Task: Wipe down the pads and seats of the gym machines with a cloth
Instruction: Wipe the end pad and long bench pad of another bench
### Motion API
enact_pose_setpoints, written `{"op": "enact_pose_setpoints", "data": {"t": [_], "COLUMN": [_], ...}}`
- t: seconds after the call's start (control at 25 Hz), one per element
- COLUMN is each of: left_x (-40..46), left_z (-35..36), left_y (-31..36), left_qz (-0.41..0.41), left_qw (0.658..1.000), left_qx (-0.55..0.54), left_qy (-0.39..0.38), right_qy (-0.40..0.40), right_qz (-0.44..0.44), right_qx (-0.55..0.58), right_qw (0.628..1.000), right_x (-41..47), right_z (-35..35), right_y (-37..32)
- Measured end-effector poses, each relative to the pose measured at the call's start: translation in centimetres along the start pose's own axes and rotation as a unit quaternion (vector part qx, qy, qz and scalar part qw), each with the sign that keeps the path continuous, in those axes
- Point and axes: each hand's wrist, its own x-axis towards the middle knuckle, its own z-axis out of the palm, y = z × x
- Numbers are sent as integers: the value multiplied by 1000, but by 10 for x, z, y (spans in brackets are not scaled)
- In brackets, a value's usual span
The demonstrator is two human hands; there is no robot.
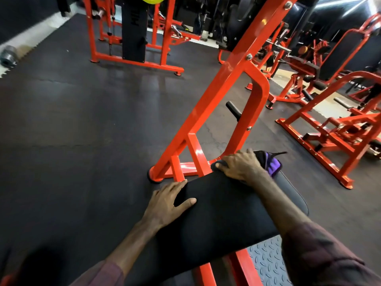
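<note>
A black padded seat on an orange machine frame fills the lower middle of the head view. My left hand lies on the pad's left edge, thumb on top and fingers straight along the side. My right hand grips a dark and purple cloth at the pad's far edge, fingers curled over it. Most of the cloth is bunched under and behind that hand.
Dark rubber floor mats spread to the left and ahead. More orange machines stand at the back and at the right. A diamond-plate footplate lies below the pad. A dumbbell rests by the left wall.
</note>
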Motion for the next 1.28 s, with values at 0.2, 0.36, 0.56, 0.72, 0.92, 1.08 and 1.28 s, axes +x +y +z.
{"op": "enact_pose_setpoints", "data": {"t": [0.2,0.36,0.56,0.72,0.92,1.08,1.28], "left_x": [-18,-40,-56,-76,-93,-109,-125], "left_z": [-3,-5,-5,-13,-19,-22,-21], "left_y": [-24,-56,-82,-102,-123,-142,-160], "left_qz": [-7,-35,-54,-88,-117,-138,-147], "left_qw": [1000,999,998,996,992,990,988], "left_qx": [7,26,38,25,25,20,22], "left_qy": [2,14,20,21,26,28,31], "right_qy": [7,-5,-1,-42,-3,-60,-36], "right_qz": [-71,62,-57,33,-51,0,-56], "right_qx": [23,-6,31,29,29,52,36], "right_qw": [997,998,998,998,998,997,997], "right_x": [-10,-2,-13,1,-9,14,1], "right_z": [10,5,21,4,21,12,24], "right_y": [-46,-60,-149,-129,-220,-198,-283]}}
